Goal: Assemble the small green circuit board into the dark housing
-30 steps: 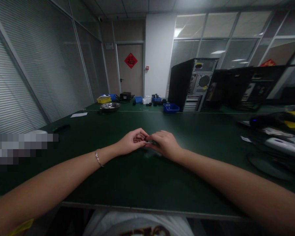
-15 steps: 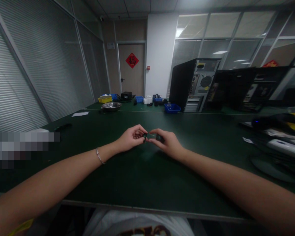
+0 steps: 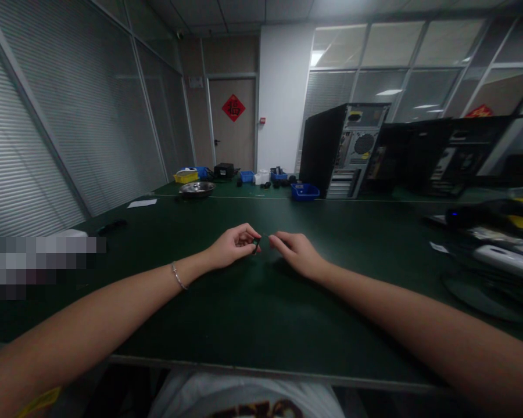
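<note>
Right hand (image 3: pixel 300 252) receded — dark oblong (image 3: pixel 255 246) apart.

This looks like an office with an electronics workbench in it. The bench side shows at the computer tower (image 3: pixel 325 152), which stands on a long green tabletop (image 3: pixel 261 316) with its back panel in view; more dark computer cases (image 3: pixel 466 148) stand to its right and a blue bin (image 3: pixel 305 195) sits just in front of it. The office side surrounds the tower — glazed partitions (image 3: pixel 390 46) behind it, slatted blinds (image 3: pixel 70 110) well to its left, and a door (image 3: pixel 243 139) between tower and blinds, bearing a red diamond (image 3: pixel 233 108).
</note>
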### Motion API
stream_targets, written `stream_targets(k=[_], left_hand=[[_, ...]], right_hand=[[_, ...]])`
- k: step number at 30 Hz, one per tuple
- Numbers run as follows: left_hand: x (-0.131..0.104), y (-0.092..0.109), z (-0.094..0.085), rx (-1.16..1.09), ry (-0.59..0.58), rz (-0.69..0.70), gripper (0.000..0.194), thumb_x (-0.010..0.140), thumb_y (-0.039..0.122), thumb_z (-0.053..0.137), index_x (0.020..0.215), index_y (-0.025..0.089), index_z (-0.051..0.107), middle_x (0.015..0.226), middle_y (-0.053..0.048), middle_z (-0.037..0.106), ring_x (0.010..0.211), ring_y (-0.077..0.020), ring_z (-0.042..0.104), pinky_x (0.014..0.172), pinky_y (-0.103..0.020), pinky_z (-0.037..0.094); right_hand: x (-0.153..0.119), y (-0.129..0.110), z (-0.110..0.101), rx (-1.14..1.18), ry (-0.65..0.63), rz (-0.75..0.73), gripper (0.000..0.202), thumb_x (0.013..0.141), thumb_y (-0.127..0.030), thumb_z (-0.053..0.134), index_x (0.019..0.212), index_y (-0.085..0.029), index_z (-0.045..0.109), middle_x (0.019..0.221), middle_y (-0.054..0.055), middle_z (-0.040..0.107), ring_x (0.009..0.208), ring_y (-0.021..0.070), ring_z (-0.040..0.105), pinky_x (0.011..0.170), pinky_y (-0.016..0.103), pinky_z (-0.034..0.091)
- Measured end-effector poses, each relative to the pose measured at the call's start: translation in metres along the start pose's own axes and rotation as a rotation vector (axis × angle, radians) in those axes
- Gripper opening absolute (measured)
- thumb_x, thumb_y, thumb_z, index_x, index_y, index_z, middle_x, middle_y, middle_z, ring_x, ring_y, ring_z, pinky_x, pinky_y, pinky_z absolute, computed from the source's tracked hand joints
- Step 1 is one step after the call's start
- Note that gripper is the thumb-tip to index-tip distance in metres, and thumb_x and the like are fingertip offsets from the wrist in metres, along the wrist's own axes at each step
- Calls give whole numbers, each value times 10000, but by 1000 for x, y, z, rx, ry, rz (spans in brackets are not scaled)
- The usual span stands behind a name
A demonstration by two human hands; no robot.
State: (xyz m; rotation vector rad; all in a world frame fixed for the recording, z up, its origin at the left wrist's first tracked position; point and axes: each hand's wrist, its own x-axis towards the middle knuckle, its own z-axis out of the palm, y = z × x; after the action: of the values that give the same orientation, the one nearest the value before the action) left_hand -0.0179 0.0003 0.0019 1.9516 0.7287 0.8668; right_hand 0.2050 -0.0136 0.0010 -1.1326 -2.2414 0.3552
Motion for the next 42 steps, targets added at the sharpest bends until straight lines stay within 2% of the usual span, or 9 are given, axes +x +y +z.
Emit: stream_targets(k=[12, 15, 18, 22, 30, 36, 42], left_hand=[[-1, -6, -1, -23, -86, -14, 258, 871, 262, 575, 1099, 144, 546, 955, -82, 666, 888, -177, 630, 816, -339, 486], [-1, -6, -1, 51, -78, -12, 299, 853, 286, 598, 1114, 146, 561, 953, -69, 646, 873, -174, 614, 799, -327, 484], [0, -5, -1, 127, -71, 11, 315, 811, 278, 647, 1094, 152, 590, 1018, -67, 621, 944, -185, 594, 849, -329, 470], [0, -6, 0, 164, -49, 31, 298, 840, 267, 603, 1121, 168, 586, 1061, -73, 612, 977, -193, 588, 866, -335, 467], [-2, -4, 2, 249, 46, 68, 241, 841, 286, 599, 1048, 164, 580, 990, -58, 607, 906, -183, 585, 796, -312, 479], [-4, 4, 0, 351, 56, 74, 252, 865, 292, 557, 1078, 170, 615, 976, -56, 626, 822, -173, 576, 717, -290, 466], [-5, 6, 0, 358, 55, 90, 261, 861, 275, 568, 1096, 182, 632, 1020, -56, 652, 863, -183, 595, 759, -292, 474]], right_hand=[[1, -1, 2, -89, -90, 46, 432, 954, -482, 369, 807, -177, 638, 666, 20, 609, 581, 131, 501, 551, 238, 316], [2, -1, 1, -90, -103, 54, 429, 953, -485, 370, 814, -180, 637, 677, 22, 614, 583, 131, 503, 543, 236, 311], [2, 1, 2, -102, -105, 47, 432, 951, -492, 368, 810, -180, 631, 670, 19, 605, 577, 128, 502, 531, 236, 300], [3, 2, 4, -118, -94, 35, 429, 953, -490, 364, 796, -183, 619, 650, 9, 592, 571, 123, 499, 534, 235, 297], [2, -1, 1, -123, -103, 44, 433, 952, -491, 368, 795, -177, 622, 654, 12, 593, 574, 123, 498, 538, 235, 302], [3, 0, 1, -114, -106, 36, 430, 953, -491, 370, 810, -179, 630, 662, 12, 598, 577, 123, 504, 537, 237, 305], [4, 1, 2, -122, -104, 37, 429, 949, -492, 378, 792, -180, 626, 647, 10, 584, 571, 123, 498, 530, 237, 297]])
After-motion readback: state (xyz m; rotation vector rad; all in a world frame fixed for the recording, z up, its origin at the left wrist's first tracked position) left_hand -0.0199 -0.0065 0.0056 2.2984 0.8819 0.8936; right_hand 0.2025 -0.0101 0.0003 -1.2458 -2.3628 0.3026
